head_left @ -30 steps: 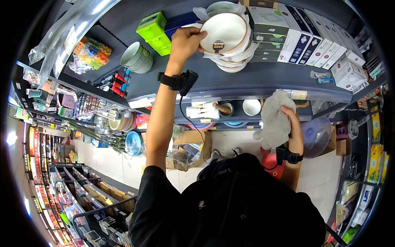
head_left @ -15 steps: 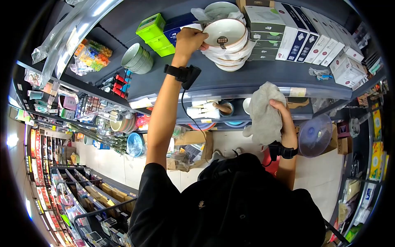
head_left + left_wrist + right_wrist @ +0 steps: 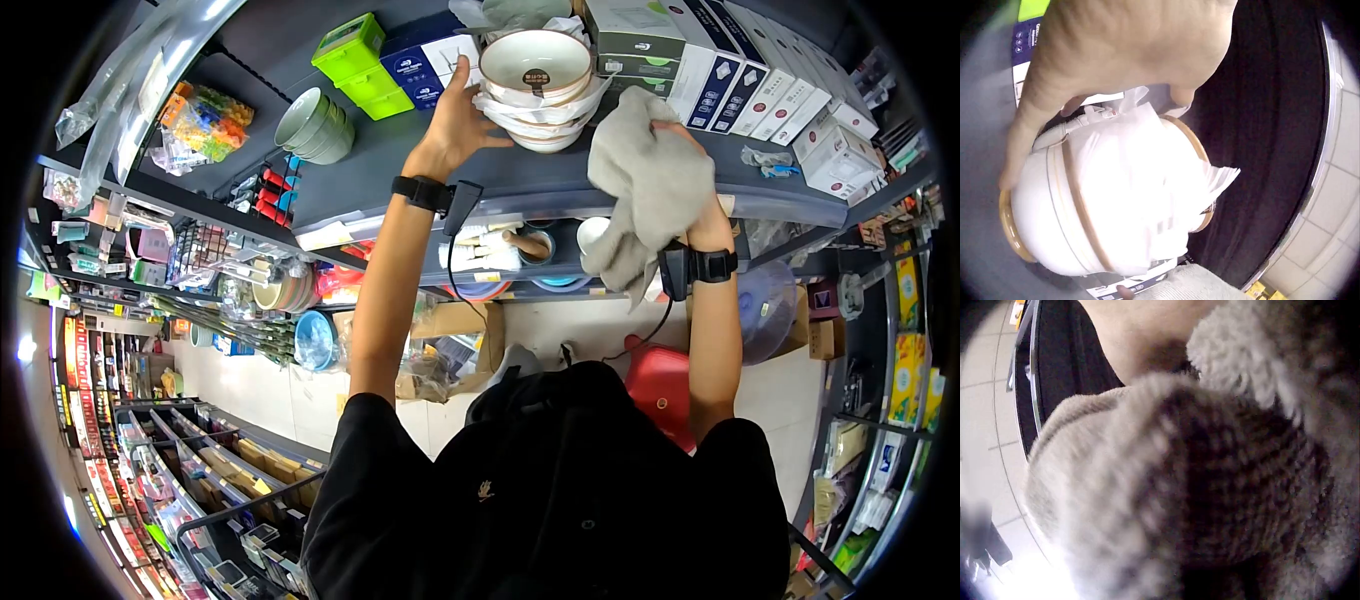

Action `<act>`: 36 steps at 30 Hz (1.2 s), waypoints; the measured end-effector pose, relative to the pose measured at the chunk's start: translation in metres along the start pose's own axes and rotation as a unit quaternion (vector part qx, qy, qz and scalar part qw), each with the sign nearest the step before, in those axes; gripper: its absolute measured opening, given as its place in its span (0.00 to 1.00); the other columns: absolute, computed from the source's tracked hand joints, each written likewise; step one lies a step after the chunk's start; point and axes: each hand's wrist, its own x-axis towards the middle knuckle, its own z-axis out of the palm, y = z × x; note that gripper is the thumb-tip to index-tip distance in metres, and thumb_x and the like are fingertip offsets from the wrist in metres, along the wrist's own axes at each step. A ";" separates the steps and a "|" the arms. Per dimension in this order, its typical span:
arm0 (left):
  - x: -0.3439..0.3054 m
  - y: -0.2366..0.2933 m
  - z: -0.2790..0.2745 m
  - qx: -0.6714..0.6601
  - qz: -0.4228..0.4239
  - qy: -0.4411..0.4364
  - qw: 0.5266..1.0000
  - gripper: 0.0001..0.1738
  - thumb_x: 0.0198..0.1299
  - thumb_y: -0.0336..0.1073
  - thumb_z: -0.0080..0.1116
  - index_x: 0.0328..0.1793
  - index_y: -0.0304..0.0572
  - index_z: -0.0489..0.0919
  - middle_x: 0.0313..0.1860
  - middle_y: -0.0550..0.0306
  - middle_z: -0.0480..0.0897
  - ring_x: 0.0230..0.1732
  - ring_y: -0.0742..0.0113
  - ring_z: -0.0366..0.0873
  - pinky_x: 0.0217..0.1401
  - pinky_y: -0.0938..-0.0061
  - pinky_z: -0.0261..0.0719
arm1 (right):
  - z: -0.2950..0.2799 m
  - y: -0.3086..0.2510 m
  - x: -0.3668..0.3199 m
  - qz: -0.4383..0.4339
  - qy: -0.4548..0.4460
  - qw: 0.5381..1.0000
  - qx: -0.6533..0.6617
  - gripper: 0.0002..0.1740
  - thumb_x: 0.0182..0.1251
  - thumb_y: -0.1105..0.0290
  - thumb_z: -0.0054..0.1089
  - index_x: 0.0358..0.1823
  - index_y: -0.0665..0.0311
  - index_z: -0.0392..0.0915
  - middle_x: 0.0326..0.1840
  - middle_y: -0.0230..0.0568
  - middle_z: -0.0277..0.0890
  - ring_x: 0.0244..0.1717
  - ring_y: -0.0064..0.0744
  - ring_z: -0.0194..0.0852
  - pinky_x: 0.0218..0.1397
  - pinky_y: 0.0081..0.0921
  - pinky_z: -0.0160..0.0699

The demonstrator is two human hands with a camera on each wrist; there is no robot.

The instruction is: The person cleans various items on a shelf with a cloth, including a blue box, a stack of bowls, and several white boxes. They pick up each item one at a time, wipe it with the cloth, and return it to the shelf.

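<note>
A stack of white bowls (image 3: 548, 122) with brown rims stands on the shelf, thin white wrapping between them. The top bowl (image 3: 525, 65) bears a dark label inside. At the stack's left side is my left hand (image 3: 455, 128), thumb and fingers spread apart; in the left wrist view this hand (image 3: 1129, 47) reaches over the bowls, fingertips close to their rims. My right hand (image 3: 710, 225) grips a grey cloth (image 3: 645, 165) to the right of the stack. The fluffy cloth (image 3: 1110, 481) fills most of the right wrist view and hides the fingers.
Green nested bowls (image 3: 315, 128), lime-green boxes (image 3: 365, 75) and a blue-and-white box (image 3: 415, 70) stand left of the stack. White and grey boxes (image 3: 635, 45) line the right. Below is a lower shelf with brushes (image 3: 485, 250); a red stool (image 3: 662, 390) stands on the floor.
My left hand has let go of the top bowl's rim and spread at the stack's side. My right hand has raised the cloth toward the bowls. The top bowl now sits level on the stack.
</note>
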 end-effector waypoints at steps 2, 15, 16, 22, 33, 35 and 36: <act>-0.001 -0.003 0.010 0.069 0.066 0.006 0.995 0.57 0.66 0.77 0.37 0.83 0.34 0.45 0.81 0.35 0.52 0.82 0.38 0.49 0.73 0.24 0.48 | 0.001 0.000 0.012 0.231 0.052 0.918 0.318 0.17 0.73 0.62 0.54 0.56 0.63 0.78 0.50 0.37 0.82 0.49 0.30 0.82 0.56 0.28 0.81; 0.001 -0.006 0.011 -0.044 0.036 -0.100 0.993 0.47 0.70 0.72 0.33 0.83 0.46 0.52 0.81 0.41 0.57 0.80 0.40 0.53 0.72 0.20 0.44 | 0.095 -0.003 0.027 0.332 0.191 0.846 0.371 0.19 0.73 0.58 0.53 0.56 0.64 0.79 0.53 0.39 0.82 0.52 0.30 0.81 0.58 0.30 0.79; 0.003 -0.005 0.010 -0.046 0.035 -0.103 0.993 0.47 0.70 0.72 0.33 0.83 0.46 0.52 0.81 0.41 0.57 0.80 0.40 0.53 0.72 0.20 0.44 | 0.095 -0.004 0.024 0.332 0.194 0.847 0.368 0.19 0.73 0.58 0.53 0.56 0.64 0.79 0.53 0.39 0.82 0.52 0.30 0.81 0.58 0.30 0.79; 0.011 0.000 0.008 -0.019 0.016 -0.108 0.994 0.49 0.69 0.73 0.36 0.83 0.46 0.51 0.81 0.40 0.56 0.81 0.37 0.51 0.71 0.19 0.41 | 0.091 -0.024 0.008 0.333 0.216 0.855 0.334 0.19 0.70 0.59 0.56 0.54 0.64 0.79 0.50 0.37 0.82 0.51 0.30 0.82 0.57 0.30 0.79; -0.004 0.005 -0.010 -0.018 0.028 -0.048 0.998 0.45 0.70 0.69 0.40 0.84 0.50 0.51 0.82 0.39 0.54 0.80 0.36 0.52 0.69 0.17 0.42 | 0.104 -0.030 0.032 0.324 0.201 0.838 0.391 0.21 0.73 0.56 0.46 0.57 0.62 0.77 0.53 0.41 0.81 0.55 0.37 0.81 0.61 0.37 0.80; -0.016 0.008 -0.027 -0.029 0.032 -0.044 0.998 0.44 0.70 0.68 0.39 0.83 0.51 0.52 0.81 0.41 0.55 0.80 0.37 0.52 0.69 0.17 0.43 | 0.124 -0.036 0.035 0.334 0.196 0.844 0.372 0.21 0.72 0.57 0.48 0.57 0.62 0.77 0.52 0.39 0.81 0.54 0.36 0.80 0.60 0.36 0.79; -0.026 0.011 -0.032 -0.037 0.035 -0.045 0.998 0.43 0.71 0.67 0.39 0.83 0.51 0.53 0.81 0.43 0.57 0.80 0.38 0.53 0.69 0.17 0.43 | 0.132 -0.034 0.037 0.338 0.189 0.842 0.375 0.21 0.72 0.57 0.48 0.57 0.62 0.77 0.52 0.39 0.81 0.54 0.36 0.80 0.60 0.36 0.79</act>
